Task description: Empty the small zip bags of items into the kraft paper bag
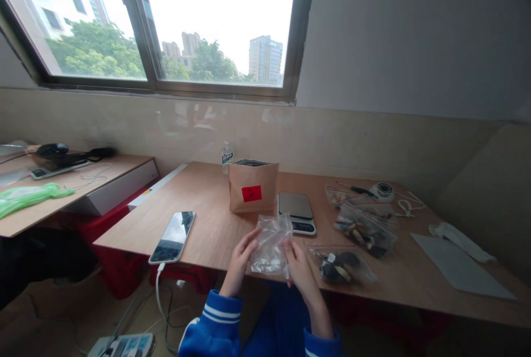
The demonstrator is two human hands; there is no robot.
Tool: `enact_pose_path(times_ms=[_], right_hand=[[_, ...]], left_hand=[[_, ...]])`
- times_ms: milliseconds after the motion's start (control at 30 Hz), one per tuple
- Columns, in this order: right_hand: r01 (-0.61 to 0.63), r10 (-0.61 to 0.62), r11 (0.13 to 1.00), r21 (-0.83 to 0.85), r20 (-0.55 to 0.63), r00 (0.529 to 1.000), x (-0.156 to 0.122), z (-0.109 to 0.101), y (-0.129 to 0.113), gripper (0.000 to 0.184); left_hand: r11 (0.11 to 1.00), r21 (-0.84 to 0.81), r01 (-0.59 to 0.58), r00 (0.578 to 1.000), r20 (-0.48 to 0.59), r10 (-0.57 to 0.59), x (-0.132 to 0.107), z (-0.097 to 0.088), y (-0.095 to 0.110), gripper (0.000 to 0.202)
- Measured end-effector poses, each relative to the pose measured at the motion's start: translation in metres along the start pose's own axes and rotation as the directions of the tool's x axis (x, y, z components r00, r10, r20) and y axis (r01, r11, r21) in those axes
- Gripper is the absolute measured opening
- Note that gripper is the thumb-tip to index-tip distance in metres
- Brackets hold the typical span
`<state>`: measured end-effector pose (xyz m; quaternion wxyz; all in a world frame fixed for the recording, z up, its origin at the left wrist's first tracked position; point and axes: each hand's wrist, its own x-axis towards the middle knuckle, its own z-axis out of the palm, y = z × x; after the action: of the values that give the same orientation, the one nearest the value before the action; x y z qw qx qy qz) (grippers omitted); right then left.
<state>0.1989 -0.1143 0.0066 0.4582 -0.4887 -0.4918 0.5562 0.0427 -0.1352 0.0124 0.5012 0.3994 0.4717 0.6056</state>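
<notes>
Between my two hands, at the table's front edge, is a clear plastic bag (271,243). My left hand (241,254) grips its left side, and my right hand (297,260) pinches its right side. Small pale contents may lie at the bottom of the bag, too unclear to name. Just behind it stands an open brown paper pouch (238,191) with a red label. A digital kitchen scale (295,206) sits to the right of the pouch, its front partly covered by the bag.
A plugged-in phone (173,237) lies left on the wooden table (211,241). Zip bags of dark pieces (342,265) and brown pieces (365,232) lie right, near a white camera (382,191), a screwdriver (359,189) and a grey sheet (458,265). A bottle (227,156) stands behind.
</notes>
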Motion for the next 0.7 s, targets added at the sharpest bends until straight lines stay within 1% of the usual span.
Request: enact_pose_path(times_ms=[100, 200, 267, 333, 367, 400, 433, 467, 500, 533, 567, 633, 700], right_hand=[[0.023, -0.024, 0.999, -0.026, -0.055, 0.998, 0.003, -0.001, 0.002, 0.063], [0.062, -0.065, 0.998, -0.030, -0.106, 0.992, 0.002, 0.005, 0.000, 0.061], [0.118, -0.125, 0.991, -0.061, -0.120, 0.985, 0.002, 0.009, -0.003, 0.058], [0.214, -0.233, 0.967, -0.138, -0.141, 0.962, 0.002, 0.008, -0.005, 0.052], [0.270, -0.307, 0.941, -0.203, -0.175, 0.936, 0.003, 0.004, -0.005, 0.049], [0.319, -0.387, 0.902, -0.290, -0.222, 0.895, 0.004, -0.002, -0.004, 0.046], [0.347, -0.470, 0.850, -0.396, -0.272, 0.840, 0.006, -0.010, -0.001, 0.045], [0.349, -0.547, 0.786, -0.510, -0.312, 0.777, 0.008, -0.019, 0.002, 0.043], [0.320, -0.608, 0.717, -0.619, -0.332, 0.721, 0.009, -0.029, 0.006, 0.042], [0.264, -0.645, 0.652, -0.711, -0.336, 0.687, 0.011, -0.039, 0.012, 0.041], [0.188, -0.654, 0.597, -0.780, -0.337, 0.677, 0.011, -0.048, 0.017, 0.040], [-0.002, -0.607, 0.521, -0.854, -0.372, 0.702, 0.010, -0.062, 0.026, 0.039], [-0.176, -0.522, 0.464, -0.868, -0.428, 0.737, 0.007, -0.069, 0.031, 0.043]], left_hand=[[1.000, 0.012, -0.006, 1.000, -0.012, 0.006, 0.000, -0.003, -0.003, 0.059], [0.999, 0.008, -0.035, 0.998, -0.046, 0.035, -0.001, -0.002, -0.002, 0.065], [0.999, 0.004, -0.049, 0.997, -0.067, 0.049, -0.001, -0.002, 0.000, 0.065], [0.999, 0.011, -0.050, 0.996, -0.078, 0.050, 0.000, -0.006, 0.001, 0.065], [0.999, 0.010, -0.044, 0.996, -0.077, 0.045, 0.000, -0.010, 0.001, 0.065], [0.999, 0.011, -0.034, 0.997, -0.072, 0.035, 0.001, -0.015, 0.000, 0.066], [1.000, 0.023, -0.022, 0.998, -0.064, 0.023, 0.002, -0.021, -0.002, 0.067], [0.999, 0.051, -0.013, 0.998, -0.063, 0.016, 0.003, -0.027, -0.003, 0.068], [0.995, 0.101, -0.011, 0.997, -0.075, 0.019, 0.004, -0.032, -0.005, 0.068], [0.986, 0.168, -0.019, 0.995, -0.098, 0.036, 0.005, -0.035, -0.008, 0.065], [0.967, 0.252, -0.030, 0.989, -0.134, 0.066, 0.007, -0.037, -0.010, 0.060], [0.892, 0.451, -0.035, 0.968, -0.207, 0.142, 0.009, -0.035, -0.013, 0.048], [0.764, 0.646, 0.009, 0.947, -0.251, 0.201, 0.010, -0.028, -0.013, 0.042]])
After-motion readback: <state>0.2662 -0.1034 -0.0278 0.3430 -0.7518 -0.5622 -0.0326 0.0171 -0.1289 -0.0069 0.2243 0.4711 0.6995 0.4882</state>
